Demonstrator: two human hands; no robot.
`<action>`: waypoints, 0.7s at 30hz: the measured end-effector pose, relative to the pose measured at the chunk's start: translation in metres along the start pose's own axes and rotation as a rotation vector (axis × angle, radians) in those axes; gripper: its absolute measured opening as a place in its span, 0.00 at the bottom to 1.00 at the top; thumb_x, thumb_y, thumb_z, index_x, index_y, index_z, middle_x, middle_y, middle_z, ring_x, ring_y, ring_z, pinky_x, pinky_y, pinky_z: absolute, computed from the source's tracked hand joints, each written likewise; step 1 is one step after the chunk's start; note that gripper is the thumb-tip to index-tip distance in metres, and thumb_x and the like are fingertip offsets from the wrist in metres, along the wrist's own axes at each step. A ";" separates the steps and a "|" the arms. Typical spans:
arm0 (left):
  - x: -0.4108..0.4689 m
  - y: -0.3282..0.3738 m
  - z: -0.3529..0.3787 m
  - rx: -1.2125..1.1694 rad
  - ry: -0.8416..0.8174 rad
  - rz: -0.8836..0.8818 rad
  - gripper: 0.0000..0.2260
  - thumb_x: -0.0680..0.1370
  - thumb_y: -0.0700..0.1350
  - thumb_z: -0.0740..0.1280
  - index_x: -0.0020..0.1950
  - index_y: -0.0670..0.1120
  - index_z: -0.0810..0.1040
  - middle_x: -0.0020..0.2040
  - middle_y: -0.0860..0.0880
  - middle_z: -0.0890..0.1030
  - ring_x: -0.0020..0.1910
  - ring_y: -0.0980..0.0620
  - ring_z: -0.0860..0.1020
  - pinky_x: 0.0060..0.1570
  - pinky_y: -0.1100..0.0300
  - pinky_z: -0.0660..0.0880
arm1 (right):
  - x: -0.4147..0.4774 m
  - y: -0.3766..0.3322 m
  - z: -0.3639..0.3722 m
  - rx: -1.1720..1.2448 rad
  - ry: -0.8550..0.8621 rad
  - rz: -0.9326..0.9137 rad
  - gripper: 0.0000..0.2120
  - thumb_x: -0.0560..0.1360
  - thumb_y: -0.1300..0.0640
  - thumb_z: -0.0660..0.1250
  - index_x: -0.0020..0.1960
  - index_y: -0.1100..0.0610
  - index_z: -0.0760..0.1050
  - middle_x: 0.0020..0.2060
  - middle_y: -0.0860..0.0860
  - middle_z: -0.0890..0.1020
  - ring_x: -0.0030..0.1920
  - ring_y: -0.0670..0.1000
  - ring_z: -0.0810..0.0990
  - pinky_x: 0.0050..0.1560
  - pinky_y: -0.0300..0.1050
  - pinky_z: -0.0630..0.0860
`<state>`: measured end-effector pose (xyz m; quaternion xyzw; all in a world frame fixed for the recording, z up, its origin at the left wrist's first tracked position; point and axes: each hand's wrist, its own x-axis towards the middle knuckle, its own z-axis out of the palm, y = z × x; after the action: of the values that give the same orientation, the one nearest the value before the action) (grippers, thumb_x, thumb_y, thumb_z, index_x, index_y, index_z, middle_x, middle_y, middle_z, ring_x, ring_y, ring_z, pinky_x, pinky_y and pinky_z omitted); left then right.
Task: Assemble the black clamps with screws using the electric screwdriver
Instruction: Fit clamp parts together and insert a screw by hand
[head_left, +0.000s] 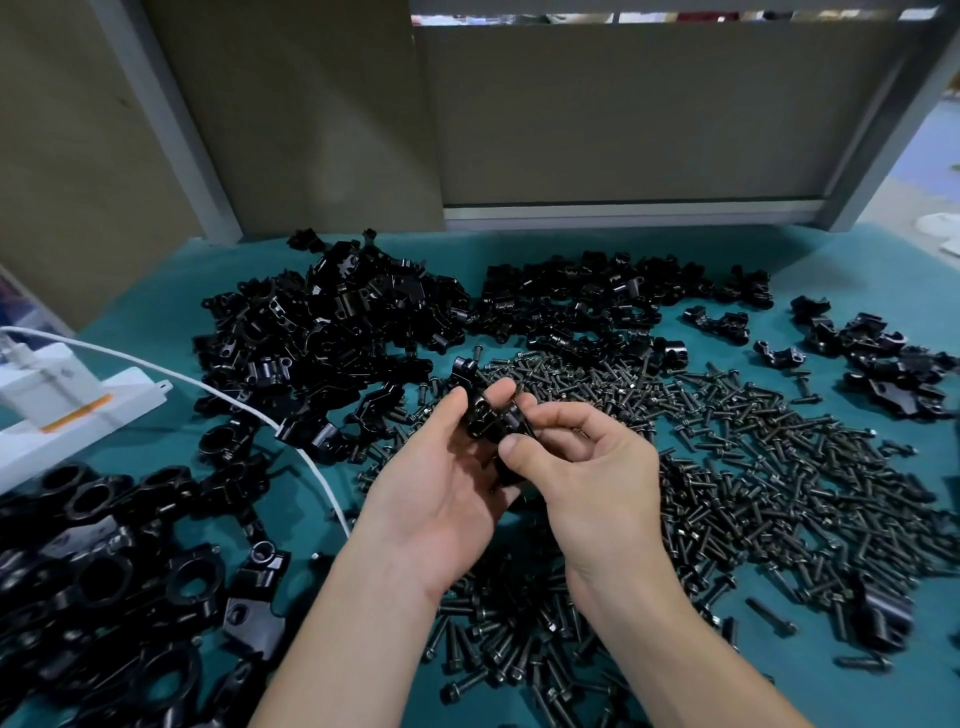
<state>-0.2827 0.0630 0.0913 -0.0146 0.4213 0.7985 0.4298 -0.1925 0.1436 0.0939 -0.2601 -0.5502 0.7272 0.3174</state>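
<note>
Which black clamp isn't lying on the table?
The clamp held between the left hand and right hand; every other one lies on the teal mat.

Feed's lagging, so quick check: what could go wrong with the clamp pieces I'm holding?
The clamp pieces are only pinched between the left hand and right hand; a slip would likely drop them into the loose screws below, hard to spot. The white cable passes near the left wrist and might snag.

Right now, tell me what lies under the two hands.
Loose black screws on the teal mat show beneath the left hand and right hand; the white cable runs under the left wrist. Whatever lies directly below the palms is covered.
</note>
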 end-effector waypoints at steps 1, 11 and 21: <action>0.000 0.000 0.000 -0.006 -0.004 0.000 0.22 0.85 0.56 0.59 0.51 0.47 0.90 0.59 0.43 0.86 0.53 0.46 0.87 0.55 0.49 0.80 | 0.000 0.000 0.000 -0.002 -0.006 0.008 0.15 0.69 0.72 0.79 0.44 0.52 0.85 0.43 0.50 0.89 0.43 0.48 0.88 0.43 0.36 0.81; 0.004 -0.001 -0.002 0.005 0.035 -0.021 0.21 0.85 0.54 0.61 0.49 0.44 0.90 0.56 0.42 0.87 0.50 0.43 0.87 0.56 0.44 0.82 | 0.006 0.004 -0.004 -0.072 -0.048 0.103 0.06 0.73 0.65 0.78 0.45 0.56 0.84 0.41 0.52 0.89 0.41 0.47 0.87 0.40 0.35 0.79; 0.003 0.005 -0.004 -0.126 0.072 -0.032 0.24 0.86 0.55 0.61 0.46 0.41 0.90 0.56 0.42 0.87 0.50 0.44 0.87 0.59 0.47 0.79 | 0.009 -0.010 -0.018 0.140 -0.315 0.318 0.12 0.79 0.70 0.66 0.57 0.60 0.84 0.53 0.59 0.88 0.54 0.56 0.87 0.51 0.52 0.86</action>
<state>-0.2897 0.0609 0.0903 -0.0772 0.3850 0.8155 0.4252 -0.1838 0.1637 0.0987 -0.2041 -0.4932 0.8361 0.1267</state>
